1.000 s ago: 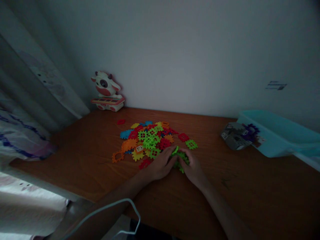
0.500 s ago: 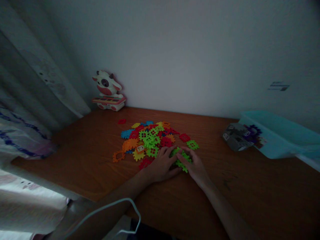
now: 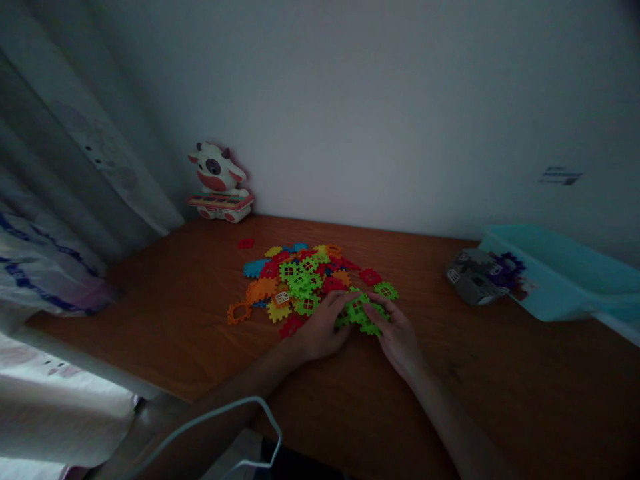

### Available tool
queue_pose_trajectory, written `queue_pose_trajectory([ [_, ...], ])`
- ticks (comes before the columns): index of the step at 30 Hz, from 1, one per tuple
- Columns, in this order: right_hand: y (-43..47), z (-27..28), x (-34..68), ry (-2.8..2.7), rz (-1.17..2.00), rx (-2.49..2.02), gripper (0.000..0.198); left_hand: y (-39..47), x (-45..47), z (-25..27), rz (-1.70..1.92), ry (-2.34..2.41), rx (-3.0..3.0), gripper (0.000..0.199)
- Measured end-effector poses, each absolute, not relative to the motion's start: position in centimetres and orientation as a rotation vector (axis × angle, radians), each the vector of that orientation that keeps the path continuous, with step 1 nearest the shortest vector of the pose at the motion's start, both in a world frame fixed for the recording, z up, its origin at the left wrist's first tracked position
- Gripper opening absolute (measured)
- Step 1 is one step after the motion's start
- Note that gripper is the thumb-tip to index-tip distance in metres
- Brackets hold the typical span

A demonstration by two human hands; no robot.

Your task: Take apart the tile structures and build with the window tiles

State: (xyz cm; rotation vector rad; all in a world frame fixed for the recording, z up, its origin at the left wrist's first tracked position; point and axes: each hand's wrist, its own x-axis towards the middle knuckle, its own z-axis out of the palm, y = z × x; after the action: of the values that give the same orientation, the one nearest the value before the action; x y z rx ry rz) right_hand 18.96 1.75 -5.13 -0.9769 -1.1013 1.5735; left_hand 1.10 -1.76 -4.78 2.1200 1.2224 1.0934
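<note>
Several green interlocking building pieces (image 3: 361, 312), notched along the edges and with window-like openings, are held between my two hands just above the wooden table (image 3: 320, 413). My left hand (image 3: 325, 328) is closed on their left side, its fingertips partly hidden behind them. On the right side my right hand (image 3: 397, 331) grips them, thumb on the near face and fingers along the far edge. Whether the green pieces are fully joined I cannot tell. Just beyond my left hand lies a pile of similar pieces (image 3: 303, 277) in green, red, orange, yellow and blue.
A cow-shaped toy keyboard (image 3: 220, 190) stands at the back left. To the right are a grey block model (image 3: 473, 277) and a light blue plastic bin (image 3: 560, 280). A clear plastic bag (image 3: 45, 267) hangs by the left edge, and a white cable (image 3: 260, 400) crosses my left forearm.
The green pieces have been turned and tilted, so more of their openings face me. My hands have shifted slightly apart, still holding them. The pile looks the same.
</note>
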Motion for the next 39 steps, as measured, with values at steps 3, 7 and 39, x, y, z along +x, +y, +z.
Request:
queue_pose_trajectory([
  [3,1.3,-4.6,18.7,-1.088,1.610,-0.898,0.043,-2.1,1.5,-4.2,1.239,1.145,2.011,0.063],
  [7,0.9,-4.6,18.6,-1.215,1.503,-0.935,0.042,-2.5,2.1,-4.0,1.294,1.014,1.739,0.062],
  [39,2.0,-2.2,23.1,-2.534,0.729,-0.966,0.044,2.3,-5.2,-2.2,2.024,1.155,0.574,0.042],
])
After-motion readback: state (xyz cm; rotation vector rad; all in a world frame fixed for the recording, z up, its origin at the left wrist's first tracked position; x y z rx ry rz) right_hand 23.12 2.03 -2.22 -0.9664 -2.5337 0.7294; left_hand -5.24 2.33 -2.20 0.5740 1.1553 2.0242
